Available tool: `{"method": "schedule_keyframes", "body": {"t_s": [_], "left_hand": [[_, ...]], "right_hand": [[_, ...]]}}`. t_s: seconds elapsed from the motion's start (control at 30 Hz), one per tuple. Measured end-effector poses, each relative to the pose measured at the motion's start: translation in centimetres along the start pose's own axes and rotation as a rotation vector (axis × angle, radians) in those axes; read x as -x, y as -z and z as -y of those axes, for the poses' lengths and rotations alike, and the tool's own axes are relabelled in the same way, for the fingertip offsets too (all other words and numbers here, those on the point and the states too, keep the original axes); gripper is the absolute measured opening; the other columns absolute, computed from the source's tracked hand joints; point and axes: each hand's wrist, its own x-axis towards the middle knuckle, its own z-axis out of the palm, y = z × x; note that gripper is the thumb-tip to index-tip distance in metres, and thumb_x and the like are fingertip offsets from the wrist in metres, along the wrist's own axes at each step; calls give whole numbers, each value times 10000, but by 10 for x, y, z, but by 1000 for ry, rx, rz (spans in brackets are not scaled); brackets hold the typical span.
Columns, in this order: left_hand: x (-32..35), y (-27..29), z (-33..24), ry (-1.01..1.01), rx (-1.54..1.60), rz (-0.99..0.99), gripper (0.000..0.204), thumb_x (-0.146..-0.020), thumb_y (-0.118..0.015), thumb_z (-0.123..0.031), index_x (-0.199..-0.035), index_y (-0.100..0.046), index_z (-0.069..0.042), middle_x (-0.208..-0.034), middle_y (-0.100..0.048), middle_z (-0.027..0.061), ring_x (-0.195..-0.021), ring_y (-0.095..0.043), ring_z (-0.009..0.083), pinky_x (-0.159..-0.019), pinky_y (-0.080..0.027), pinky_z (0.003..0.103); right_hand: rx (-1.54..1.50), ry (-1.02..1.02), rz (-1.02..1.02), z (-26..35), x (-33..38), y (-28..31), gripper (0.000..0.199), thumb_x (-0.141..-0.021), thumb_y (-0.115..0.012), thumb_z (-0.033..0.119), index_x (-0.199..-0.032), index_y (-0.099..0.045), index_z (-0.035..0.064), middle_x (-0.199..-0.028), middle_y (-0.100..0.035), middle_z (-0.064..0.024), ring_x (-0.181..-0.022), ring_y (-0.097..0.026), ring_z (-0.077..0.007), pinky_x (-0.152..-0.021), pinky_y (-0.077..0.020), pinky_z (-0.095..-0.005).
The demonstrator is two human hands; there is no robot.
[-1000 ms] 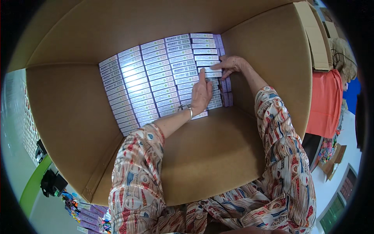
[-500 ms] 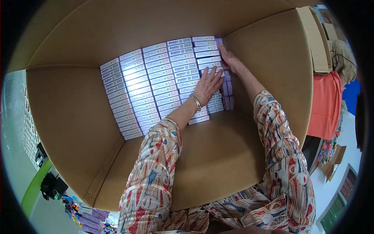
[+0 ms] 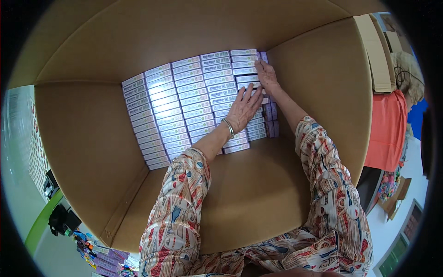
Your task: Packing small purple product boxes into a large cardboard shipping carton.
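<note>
The left hand [image 3: 243, 109] is lying flat with its fingers spread on the small purple-and-white boxes [image 3: 184, 104], near the right end of the rows. A silver bracelet [image 3: 228, 128] is sitting on its wrist. The right hand [image 3: 265, 76] is resting with fingers together on the boxes in the far right corner, just beside the box wall. The boxes are covering the far part of the bottom of the large cardboard box [image 3: 87, 138]. Outside its right wall, a person in an orange top [image 3: 392, 129] is standing.
</note>
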Motion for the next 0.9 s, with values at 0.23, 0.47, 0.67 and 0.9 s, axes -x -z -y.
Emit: {"method": "schedule_keyframes", "body": {"t_s": [0.23,0.47,0.67,0.9], "left_hand": [[4,-7,2,62,-126,62,555,-898,-461,-212,-1418,-380,-37,-1435,-383,152,-1378,-268,369,-1136,-188,488],[-2,-7,-5,132,-164,97,557,-908,-459,-212,-1430,-362,-40,-1473,-324,187,-1398,-234,381,-1143,-171,495],[-1,-2,-1,156,-37,28,598,-860,-496,-121,-1432,-341,-38,-1489,-283,221,-1404,-217,400,-1152,-174,487],[-1,-1,8,194,-56,78,549,-902,-469,-184,-1436,-362,-111,-1514,-237,224,-1419,-176,400,-1151,-127,508]], "right_hand": [[150,158,-116,34,29,-31,626,-965,-418,393,-1357,-339,-90,-1234,-516,-319,-1179,-493,-428,-1018,-368,-412],[162,88,-20,36,18,-28,781,-955,-372,498,-1400,-198,-120,-1407,-311,-345,-1335,-303,-429,-1108,-250,-428],[212,244,-93,28,6,-17,748,-966,-350,464,-1425,-176,-100,-1462,-247,-325,-1370,-249,-428,-1137,-206,-425],[70,211,-86,21,15,-23,716,-973,-393,410,-1416,-208,-121,-1467,-255,-318,-1383,-245,-415,-1133,-215,-410]]}}
